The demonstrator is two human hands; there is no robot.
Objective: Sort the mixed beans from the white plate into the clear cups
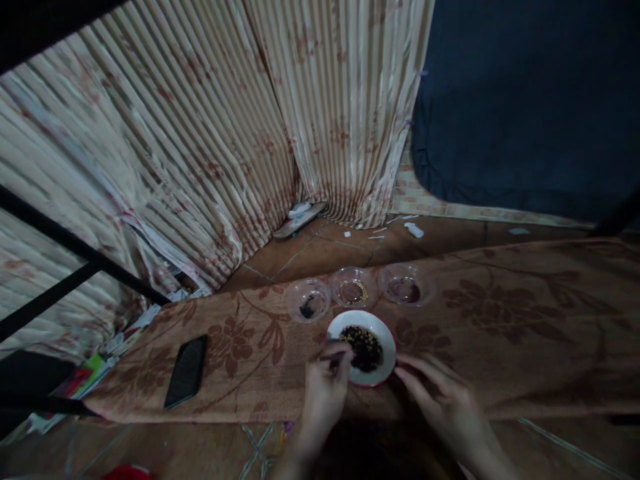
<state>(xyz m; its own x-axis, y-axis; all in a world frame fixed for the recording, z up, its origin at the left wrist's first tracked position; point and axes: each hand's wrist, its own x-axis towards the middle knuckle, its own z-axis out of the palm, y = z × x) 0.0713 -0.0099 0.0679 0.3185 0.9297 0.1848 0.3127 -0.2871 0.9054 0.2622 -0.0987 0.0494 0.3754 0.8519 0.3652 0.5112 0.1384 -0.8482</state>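
A white bowl (386, 337) with a red rim sits near the front edge of the cloth-covered surface, holding a mix of dark and yellow beans or grains (364, 347). My left hand (325, 380) is over the bowl's left side, its fingers pinched together; whatever is between them is too dim to make out. At the right rim, my right hand (440, 390) grips the bowl between thumb and fingers. Just beyond stand three clear plastic cups: the left cup (320, 293) has black grains, the middle cup (343, 293) yellow ones, the right cup (390, 283) dark reddish ones.
A black phone (186, 371) lies on the brown floral cloth (540, 347) to the left. Striped curtains (210, 133) hang behind, with a dark blue cover (525, 100) at right. Litter and a slipper-like object (300, 220) lie on the tiled floor.
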